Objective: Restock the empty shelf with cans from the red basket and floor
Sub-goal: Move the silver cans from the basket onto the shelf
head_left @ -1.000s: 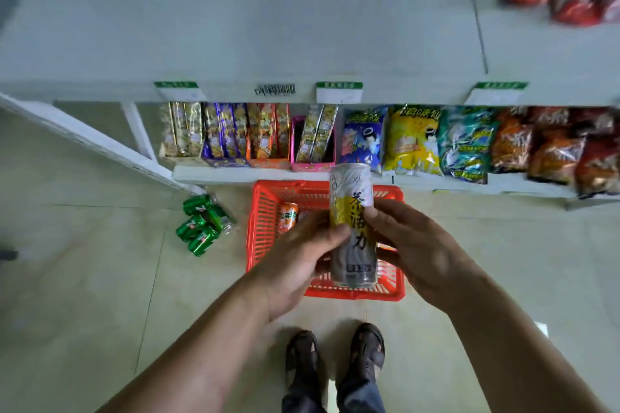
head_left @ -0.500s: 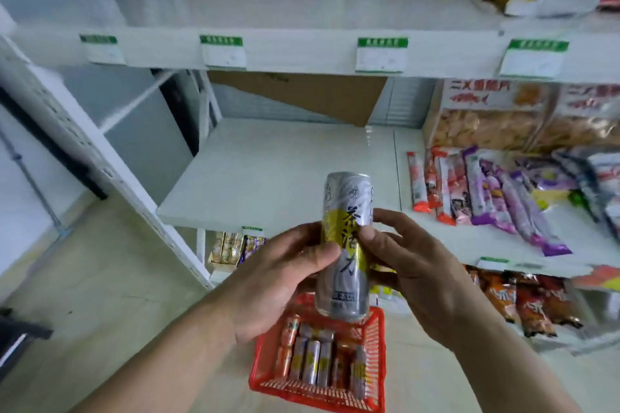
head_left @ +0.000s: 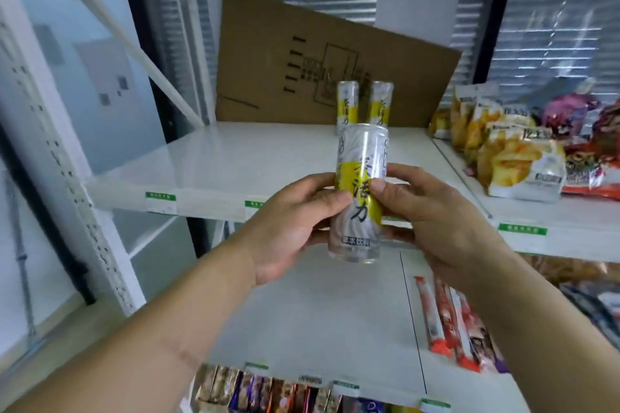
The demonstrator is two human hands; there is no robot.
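Note:
A tall silver and yellow can [head_left: 359,157] stands upright in both my hands, in front of the white shelf [head_left: 235,161]. My left hand [head_left: 295,228] grips its left side with thumb on the label. My right hand [head_left: 432,211] grips its right side, thumb on the front. Two matching cans [head_left: 347,104] [head_left: 379,102] stand side by side at the back of that shelf, against a sheet of cardboard [head_left: 285,60]. The red basket and the floor cans are out of view.
Snack bags [head_left: 516,161] fill the shelf section to the right. A lower white shelf [head_left: 318,318] carries stick-shaped packs [head_left: 446,318] at its right. Packets [head_left: 268,392] line the shelf below. A white upright post [head_left: 67,161] and diagonal brace stand at the left.
The view has tipped up from the floor and red basket to the upper shelf. Both hands have lifted the can from basket height to the level of the shelf front.

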